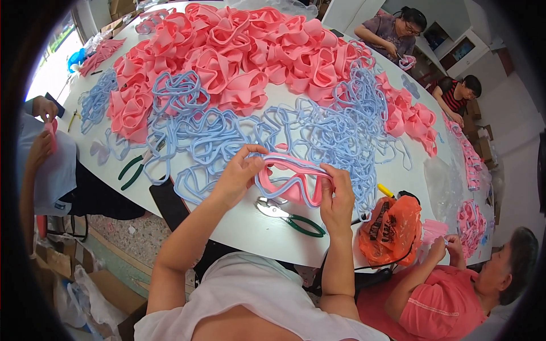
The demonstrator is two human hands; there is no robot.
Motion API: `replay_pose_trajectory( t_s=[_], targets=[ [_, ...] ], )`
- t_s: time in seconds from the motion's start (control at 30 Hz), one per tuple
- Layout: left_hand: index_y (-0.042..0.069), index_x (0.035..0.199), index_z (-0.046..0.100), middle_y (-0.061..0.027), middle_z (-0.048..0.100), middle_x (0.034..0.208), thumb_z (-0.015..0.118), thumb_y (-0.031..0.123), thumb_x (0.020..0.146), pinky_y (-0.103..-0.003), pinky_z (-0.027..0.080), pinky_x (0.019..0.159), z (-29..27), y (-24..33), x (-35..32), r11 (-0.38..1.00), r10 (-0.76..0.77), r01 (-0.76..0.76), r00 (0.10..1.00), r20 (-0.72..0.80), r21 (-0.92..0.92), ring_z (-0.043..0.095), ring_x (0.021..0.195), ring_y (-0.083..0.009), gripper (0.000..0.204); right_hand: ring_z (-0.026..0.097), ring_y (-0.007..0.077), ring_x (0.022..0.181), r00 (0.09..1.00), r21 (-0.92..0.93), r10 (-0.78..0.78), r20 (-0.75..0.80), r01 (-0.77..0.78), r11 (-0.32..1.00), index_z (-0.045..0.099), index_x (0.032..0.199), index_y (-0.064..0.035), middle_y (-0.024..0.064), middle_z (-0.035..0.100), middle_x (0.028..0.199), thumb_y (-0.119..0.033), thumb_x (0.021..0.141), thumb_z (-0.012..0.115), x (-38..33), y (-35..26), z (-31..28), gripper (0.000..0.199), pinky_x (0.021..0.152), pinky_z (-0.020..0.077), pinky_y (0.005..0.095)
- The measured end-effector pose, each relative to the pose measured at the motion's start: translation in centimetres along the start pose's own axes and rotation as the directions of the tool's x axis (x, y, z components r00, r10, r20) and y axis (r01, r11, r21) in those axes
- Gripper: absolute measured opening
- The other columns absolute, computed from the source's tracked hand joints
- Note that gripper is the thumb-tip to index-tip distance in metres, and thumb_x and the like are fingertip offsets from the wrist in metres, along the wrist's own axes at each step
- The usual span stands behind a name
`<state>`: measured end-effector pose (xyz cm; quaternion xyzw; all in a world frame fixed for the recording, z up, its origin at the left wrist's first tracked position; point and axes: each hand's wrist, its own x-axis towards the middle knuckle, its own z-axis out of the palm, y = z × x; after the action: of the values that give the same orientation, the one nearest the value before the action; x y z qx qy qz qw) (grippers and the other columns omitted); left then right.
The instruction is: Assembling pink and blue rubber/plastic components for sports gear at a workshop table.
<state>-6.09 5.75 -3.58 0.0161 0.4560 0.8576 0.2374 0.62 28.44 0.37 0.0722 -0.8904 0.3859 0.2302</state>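
Note:
A soft pink goggle frame [292, 194] with a light blue strip along its edge is held up in front of me, over the near edge of the table. My left hand [238, 177] pinches its left end between thumb and fingers. At the other end my right hand [338, 198] grips it, thumb on the near face. Just below it, green-handled pliers [304, 224] lie on the white table. Beyond my hands spreads a tangle of light blue rings [219, 136], and behind that a heap of pink goggle frames [227, 51].
More green-handled pliers [132, 171] and a black flat slab [169, 203] lie to the left. An orange plastic bag [392, 230] and a yellow-handled tool [385, 190] are on the right. Several people sit around the table, one close at my right [438, 290].

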Motion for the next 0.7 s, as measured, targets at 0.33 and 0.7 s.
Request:
replay_pose_trajectory(
  t_s=[0.33,0.7],
  targets=[
    [0.001,0.118,0.054,-0.0091,0.058,0.113,0.060,0.013,0.096,-0.029,0.049,0.092,1.7,0.9,-2.7,0.688,0.468,-0.365,0.884,0.001,0.627,0.058,0.102,-0.0164,0.026,0.056,0.0226,0.075,0.989,-0.001,-0.130,-0.068,0.131,0.991,0.063,0.120,-0.0046,0.0126,0.055,0.095,0.012,0.081,0.058,-0.3,-1.5,0.7,0.043,0.062,0.0469,0.0296],
    [0.004,0.114,0.066,-0.0092,0.057,0.086,0.066,0.003,0.085,-0.034,0.044,0.065,0.9,2.3,-4.6,0.189,0.630,-0.551,0.703,0.330,0.813,0.053,0.076,-0.0238,0.029,0.055,0.0227,0.080,0.972,-0.012,-0.233,-0.027,0.233,0.972,0.065,0.124,-0.0093,0.0113,0.057,0.101,0.017,0.072,0.057,-0.2,-3.0,0.0,0.059,0.062,0.0453,0.0304]
  ],
)
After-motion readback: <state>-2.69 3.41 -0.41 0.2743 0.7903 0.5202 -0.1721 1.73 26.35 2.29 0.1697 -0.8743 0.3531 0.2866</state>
